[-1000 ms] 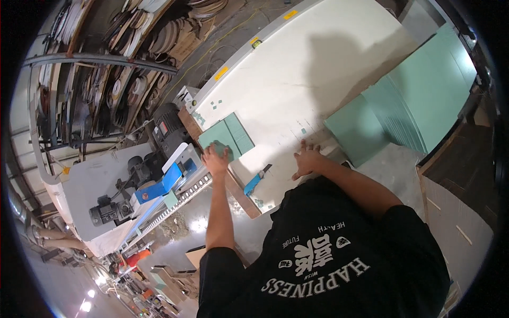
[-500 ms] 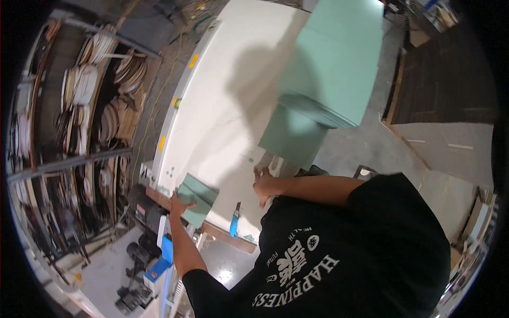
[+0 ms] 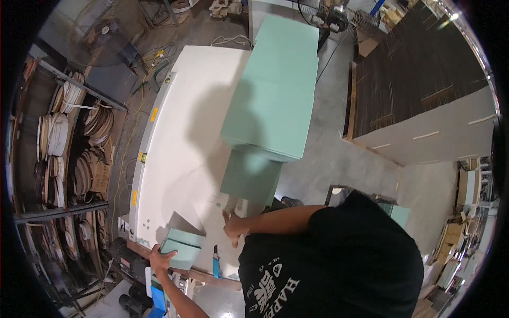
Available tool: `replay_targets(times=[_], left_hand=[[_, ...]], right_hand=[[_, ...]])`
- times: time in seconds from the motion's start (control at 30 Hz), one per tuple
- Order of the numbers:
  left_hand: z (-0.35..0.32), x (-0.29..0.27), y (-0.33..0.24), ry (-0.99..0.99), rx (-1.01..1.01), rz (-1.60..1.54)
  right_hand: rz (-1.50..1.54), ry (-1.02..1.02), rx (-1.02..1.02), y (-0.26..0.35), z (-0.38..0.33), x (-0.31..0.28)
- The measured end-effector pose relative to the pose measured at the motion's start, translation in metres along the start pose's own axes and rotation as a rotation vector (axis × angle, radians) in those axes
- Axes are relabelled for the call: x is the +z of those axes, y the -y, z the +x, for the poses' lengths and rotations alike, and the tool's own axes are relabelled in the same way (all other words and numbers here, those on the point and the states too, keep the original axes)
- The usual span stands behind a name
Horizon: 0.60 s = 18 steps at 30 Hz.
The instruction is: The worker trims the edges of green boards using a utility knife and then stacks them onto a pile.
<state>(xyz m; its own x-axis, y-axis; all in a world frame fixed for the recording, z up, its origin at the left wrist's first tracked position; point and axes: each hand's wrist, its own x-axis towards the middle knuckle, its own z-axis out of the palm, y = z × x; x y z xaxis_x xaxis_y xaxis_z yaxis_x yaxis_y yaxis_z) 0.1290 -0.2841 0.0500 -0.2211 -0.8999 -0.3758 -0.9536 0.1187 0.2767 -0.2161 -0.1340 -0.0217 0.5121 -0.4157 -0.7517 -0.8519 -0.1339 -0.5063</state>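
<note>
My left hand (image 3: pixel 161 259) grips a small stack of pale green boards (image 3: pixel 185 248), thumb on top, at the near left edge of the white table (image 3: pixel 183 143). A dark shadow beside the stack suggests it is raised off the surface. A utility knife (image 3: pixel 216 264) with a blue handle lies to the right of it. My right hand (image 3: pixel 233 228) is at the table's near right side with fingers apart, by the lower green sheet (image 3: pixel 249 177). Whether it touches anything there is unclear. Beyond it stands a tall pile of large green boards (image 3: pixel 275 90).
A long level (image 3: pixel 143 157) with yellow marks lies along the table's left edge. Left of it, shelves hold coiled edging strips (image 3: pixel 57 132). A big stack of dark-topped boards (image 3: pixel 419 79) stands at right. A fan (image 3: pixel 105 32) is at the far left.
My view has shifted, so the table sits lower and further left. The small green boards, flat on the table before, now look lifted in my left hand. My right hand stays by the lower sheet.
</note>
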Motion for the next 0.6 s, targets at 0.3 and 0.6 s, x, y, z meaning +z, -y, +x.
replay_targets(times=[0.3, 0.6], left_hand=[[-0.098, 0.047, -0.092, -0.394, -0.013, -0.094], [-0.14, 0.093, -0.08, -0.6, -0.355, 0.115]], right_hand=[[-0.022, -0.159, -0.055, -0.002, 0.003, 0.006], [0.322, -0.617, -0.149, 0.017, -0.001, -0.006]])
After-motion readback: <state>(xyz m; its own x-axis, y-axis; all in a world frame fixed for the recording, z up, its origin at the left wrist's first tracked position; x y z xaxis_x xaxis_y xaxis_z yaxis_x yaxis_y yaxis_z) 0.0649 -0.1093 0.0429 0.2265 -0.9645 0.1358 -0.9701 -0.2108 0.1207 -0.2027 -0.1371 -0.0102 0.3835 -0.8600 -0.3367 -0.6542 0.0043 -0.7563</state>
